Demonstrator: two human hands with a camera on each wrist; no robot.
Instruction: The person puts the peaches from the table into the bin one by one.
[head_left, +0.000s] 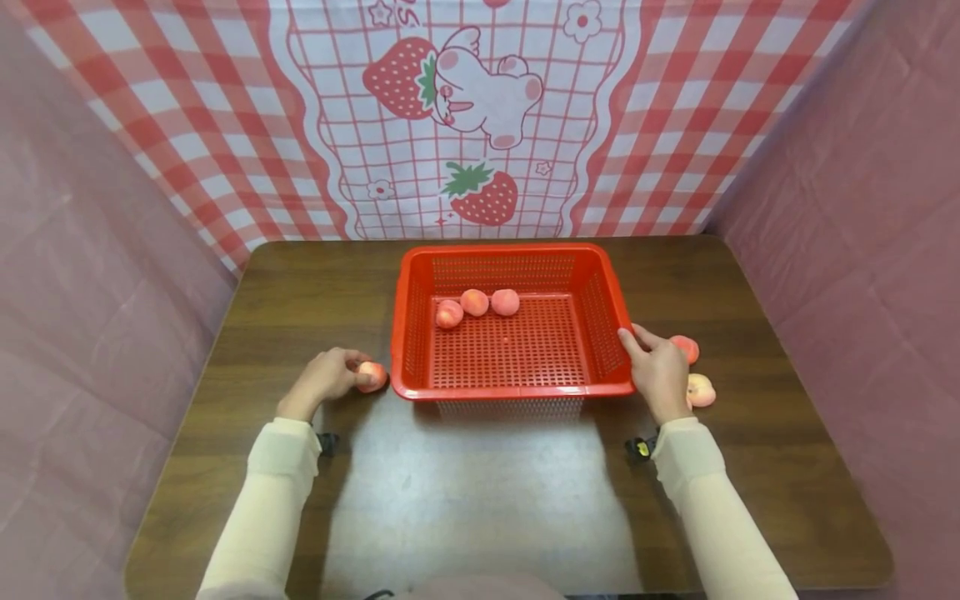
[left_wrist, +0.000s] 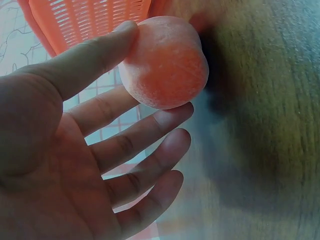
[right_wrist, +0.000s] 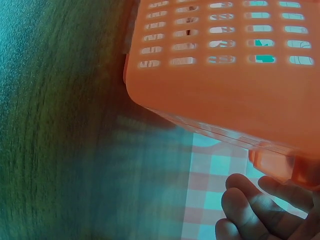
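My left hand [head_left: 324, 382] pinches a peach [head_left: 372, 377] between thumb and fingertips, just left of the red plastic basket [head_left: 517, 392]. In the left wrist view the peach [left_wrist: 167, 62] sits between the thumb and the nearer fingers, while the other fingers stretch out below it. My right hand [head_left: 658, 371] grips the basket's right rim near its front corner, the thumb over the edge. The right wrist view shows the basket's perforated wall [right_wrist: 220, 90] and the right fingers [right_wrist: 250, 210] outside, beneath the rim. Three peaches [head_left: 475, 302] lie inside at the back left.
Two more peaches lie on the table just right of my right hand, a redder one [head_left: 686, 349] behind a paler one [head_left: 701, 390]. A brown wooden table [head_left: 750, 500] carries everything. A checked strawberry-print cloth [head_left: 480, 192] hangs behind it, with pink cloths at both sides.
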